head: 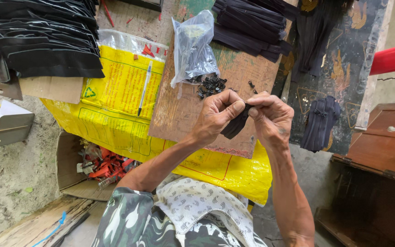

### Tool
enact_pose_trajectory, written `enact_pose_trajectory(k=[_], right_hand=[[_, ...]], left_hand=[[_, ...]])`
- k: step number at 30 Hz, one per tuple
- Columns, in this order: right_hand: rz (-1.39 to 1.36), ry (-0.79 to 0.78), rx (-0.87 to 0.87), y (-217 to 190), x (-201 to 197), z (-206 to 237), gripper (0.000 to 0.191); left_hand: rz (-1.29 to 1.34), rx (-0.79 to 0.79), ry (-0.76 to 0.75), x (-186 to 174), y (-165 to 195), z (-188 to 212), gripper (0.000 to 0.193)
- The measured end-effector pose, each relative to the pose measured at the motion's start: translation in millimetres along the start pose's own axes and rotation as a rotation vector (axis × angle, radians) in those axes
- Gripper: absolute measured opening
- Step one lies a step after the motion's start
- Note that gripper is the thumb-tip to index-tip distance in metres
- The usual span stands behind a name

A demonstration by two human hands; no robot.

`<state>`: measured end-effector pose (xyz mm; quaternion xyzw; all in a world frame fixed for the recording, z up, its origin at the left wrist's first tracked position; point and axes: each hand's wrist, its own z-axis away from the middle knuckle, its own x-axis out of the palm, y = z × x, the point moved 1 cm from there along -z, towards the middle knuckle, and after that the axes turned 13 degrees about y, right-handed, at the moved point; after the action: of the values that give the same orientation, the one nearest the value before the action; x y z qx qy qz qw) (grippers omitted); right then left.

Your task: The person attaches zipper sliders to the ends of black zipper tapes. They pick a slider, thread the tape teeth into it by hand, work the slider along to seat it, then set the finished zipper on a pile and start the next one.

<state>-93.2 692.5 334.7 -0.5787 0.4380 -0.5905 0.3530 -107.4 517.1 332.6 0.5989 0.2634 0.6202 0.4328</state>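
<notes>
At the far left, a stack of black fabric pieces [46, 39] lies at the table's upper corner, its lower edge overhanging a cardboard flap. Next to it spreads a yellow plastic sack [115, 105], with a pen [145, 89] lying on it; the sack's lower edge droops over the table front. A bare wooden board [179, 114] overlaps the sack's right side. On the board stands a clear plastic bag [193, 48], and small black zipper sliders [212, 85] spill just beside its mouth.

Above the board's near edge, the left hand [218, 114] and the right hand [270, 116] meet. Both have fingers pressed together, pinching a short black zipper strip [235, 124] that hangs between them, clear of the board. Farther right, a bundle of black zippers [321, 123] lies near the table's right edge.
</notes>
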Motion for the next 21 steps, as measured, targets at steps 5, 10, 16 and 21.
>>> enact_pose_trajectory(k=[5, 10, 16, 21], right_hand=[[0.043, -0.011, 0.039, -38.7, -36.9, -10.4, 0.02], [0.095, 0.003, 0.067, -48.9, -55.0, -30.4, 0.02], [0.12, 0.015, 0.078, 26.0, 28.5, -73.6, 0.022], [0.117, -0.008, 0.065, 23.4, 15.3, -69.1, 0.022]], left_hand=[[-0.073, 0.043, -0.027, 33.2, -4.2, -11.8, 0.02], [-0.132, 0.046, -0.073, 27.6, -25.3, -38.4, 0.021], [-0.185, 0.082, -0.048, -70.3, 17.9, -75.8, 0.02], [-0.127, 0.036, -0.043, -54.9, 8.1, -68.7, 0.019]])
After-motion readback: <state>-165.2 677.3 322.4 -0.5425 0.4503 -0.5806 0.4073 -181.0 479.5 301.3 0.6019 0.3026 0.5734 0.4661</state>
